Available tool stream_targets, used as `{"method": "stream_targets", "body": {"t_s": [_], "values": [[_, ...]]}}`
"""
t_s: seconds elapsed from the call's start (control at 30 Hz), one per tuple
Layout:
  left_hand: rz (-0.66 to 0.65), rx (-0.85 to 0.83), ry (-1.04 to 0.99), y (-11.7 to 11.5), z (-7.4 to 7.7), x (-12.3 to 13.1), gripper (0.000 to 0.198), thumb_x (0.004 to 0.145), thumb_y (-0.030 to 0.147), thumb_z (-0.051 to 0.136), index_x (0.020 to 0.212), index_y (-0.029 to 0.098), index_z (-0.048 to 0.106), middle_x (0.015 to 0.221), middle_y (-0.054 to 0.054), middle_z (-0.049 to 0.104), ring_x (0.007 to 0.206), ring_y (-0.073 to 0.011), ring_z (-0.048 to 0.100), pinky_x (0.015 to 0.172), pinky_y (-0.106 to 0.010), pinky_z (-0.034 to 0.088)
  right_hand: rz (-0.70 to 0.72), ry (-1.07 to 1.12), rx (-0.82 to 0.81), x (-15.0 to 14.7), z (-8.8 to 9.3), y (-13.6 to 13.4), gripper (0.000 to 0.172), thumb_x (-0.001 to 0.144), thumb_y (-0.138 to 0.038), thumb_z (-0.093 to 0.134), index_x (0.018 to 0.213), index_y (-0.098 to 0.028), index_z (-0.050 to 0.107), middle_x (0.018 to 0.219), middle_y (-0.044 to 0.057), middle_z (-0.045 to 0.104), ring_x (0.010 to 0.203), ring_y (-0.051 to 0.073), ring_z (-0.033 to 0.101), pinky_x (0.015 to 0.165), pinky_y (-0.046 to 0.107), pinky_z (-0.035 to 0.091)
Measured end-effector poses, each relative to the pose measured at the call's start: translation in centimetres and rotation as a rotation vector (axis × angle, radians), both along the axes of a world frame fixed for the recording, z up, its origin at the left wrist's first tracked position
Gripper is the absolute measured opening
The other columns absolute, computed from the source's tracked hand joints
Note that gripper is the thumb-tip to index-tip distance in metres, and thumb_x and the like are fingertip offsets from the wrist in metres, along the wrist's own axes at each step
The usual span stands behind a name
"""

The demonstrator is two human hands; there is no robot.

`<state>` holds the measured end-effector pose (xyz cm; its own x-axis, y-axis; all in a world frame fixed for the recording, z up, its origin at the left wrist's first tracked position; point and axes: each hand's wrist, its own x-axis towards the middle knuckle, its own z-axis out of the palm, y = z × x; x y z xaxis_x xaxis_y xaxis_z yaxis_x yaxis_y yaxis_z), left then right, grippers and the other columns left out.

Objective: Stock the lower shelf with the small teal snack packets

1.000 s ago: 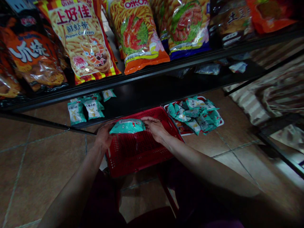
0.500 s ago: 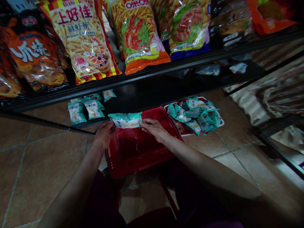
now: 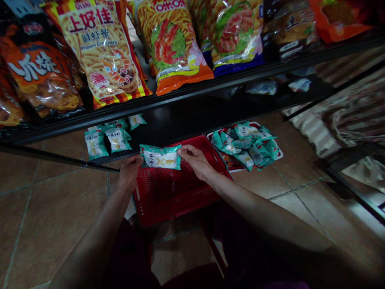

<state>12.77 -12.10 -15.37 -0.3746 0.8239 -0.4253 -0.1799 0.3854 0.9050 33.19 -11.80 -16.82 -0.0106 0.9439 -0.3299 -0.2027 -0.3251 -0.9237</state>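
A small teal-and-white snack packet (image 3: 161,157) is stretched sideways between my two hands, its printed front facing me. My left hand (image 3: 130,170) pinches its left end, and my right hand (image 3: 195,160) pinches the upper right corner. Beneath the packet is a red plastic basket (image 3: 177,204) with slotted walls; I see nothing lying in it. Several matching packets (image 3: 118,139) stand in a group on the lower shelf to the left. Many more of that kind are heaped in a white-rimmed tray (image 3: 280,155) right of the basket.
The black lower shelf (image 3: 180,120) runs behind the basket. Above it, an upper shelf (image 3: 126,105) holds large bags, among them prawn crackers (image 3: 110,60). Clear-wrapped packets (image 3: 261,87) lie farther right on the lower shelf. Striped cloth (image 3: 355,120) and a dark metal frame (image 3: 351,184) are at right.
The packet has been tilted so more of its printed front shows, and both hands keep hold of its ends. The view has shifted very slightly.
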Motion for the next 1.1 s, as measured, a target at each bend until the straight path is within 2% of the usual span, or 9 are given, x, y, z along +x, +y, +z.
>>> {"method": "stream_targets", "body": {"t_s": [0.27, 0.43, 0.67, 0.8, 0.9, 1.1], "values": [[0.025, -0.032, -0.017, 0.0, -0.1, -0.1, 0.012, 0.053, 0.021, 0.072, 0.062, 0.015, 0.066, 0.057, 0.003, 0.06, 0.054, -0.0094, 0.051, 0.054, -0.022, 0.04, 0.037, 0.045, -0.038, 0.1, 0.1, -0.2, 0.03, 0.059, -0.036, 0.073, 0.059, -0.018, 0.05, 0.055, -0.008, 0.044, 0.054, 0.006, 0.04, 0.055, 0.022, 0.035], [0.068, -0.031, -0.105, 0.1, -0.8, -0.4, 0.022, 0.05, 0.025, 0.078, 0.064, 0.015, 0.064, 0.057, 0.004, 0.06, 0.051, -0.0095, 0.053, 0.052, -0.023, 0.041, 0.002, 0.104, -0.163, -0.1, 0.0, -0.3, 0.036, 0.053, -0.038, 0.078, 0.059, -0.017, 0.049, 0.06, -0.006, 0.05, 0.06, 0.008, 0.052, 0.06, 0.026, 0.049], [0.098, -0.066, -0.202, 0.4, -1.5, -0.8, 0.022, 0.057, 0.021, 0.077, 0.069, 0.016, 0.06, 0.062, 0.003, 0.061, 0.049, -0.0089, 0.054, 0.044, -0.02, 0.039, -0.029, 0.141, -0.297, -0.2, 0.1, -0.3, 0.031, 0.057, -0.028, 0.08, 0.064, -0.017, 0.051, 0.06, -0.003, 0.059, 0.055, 0.01, 0.057, 0.055, 0.026, 0.052], [0.039, -0.101, -0.341, 0.3, -1.2, -0.6, 0.015, 0.069, 0.023, 0.071, 0.076, 0.016, 0.059, 0.066, 0.001, 0.063, 0.051, -0.0096, 0.056, 0.04, -0.018, 0.037, -0.029, 0.191, -0.337, -0.2, 0.0, -0.3, 0.028, 0.061, -0.024, 0.078, 0.066, -0.017, 0.051, 0.065, -0.001, 0.064, 0.059, 0.012, 0.062, 0.058, 0.028, 0.055], [-0.018, -0.132, -0.425, 0.0, -0.8, -0.2, 0.013, 0.076, 0.027, 0.065, 0.078, 0.016, 0.059, 0.067, -0.002, 0.064, 0.061, -0.0146, 0.063, 0.046, -0.021, 0.043, -0.045, 0.248, -0.335, -0.3, -0.1, -0.4, 0.027, 0.064, -0.021, 0.076, 0.064, -0.017, 0.05, 0.066, 0.0, 0.066, 0.061, 0.012, 0.064, 0.063, 0.029, 0.057], [-0.183, -0.136, -0.451, -1.2, -1.1, 1.0, 0.024, 0.07, 0.03, 0.071, 0.087, 0.016, 0.062, 0.083, -0.006, 0.068, 0.072, -0.0161, 0.065, 0.065, -0.029, 0.052, -0.058, 0.309, -0.312, -0.9, -0.5, -0.7, 0.027, 0.061, -0.021, 0.078, 0.066, -0.016, 0.052, 0.066, 0.0, 0.068, 0.063, 0.013, 0.066, 0.067, 0.031, 0.058]]}}
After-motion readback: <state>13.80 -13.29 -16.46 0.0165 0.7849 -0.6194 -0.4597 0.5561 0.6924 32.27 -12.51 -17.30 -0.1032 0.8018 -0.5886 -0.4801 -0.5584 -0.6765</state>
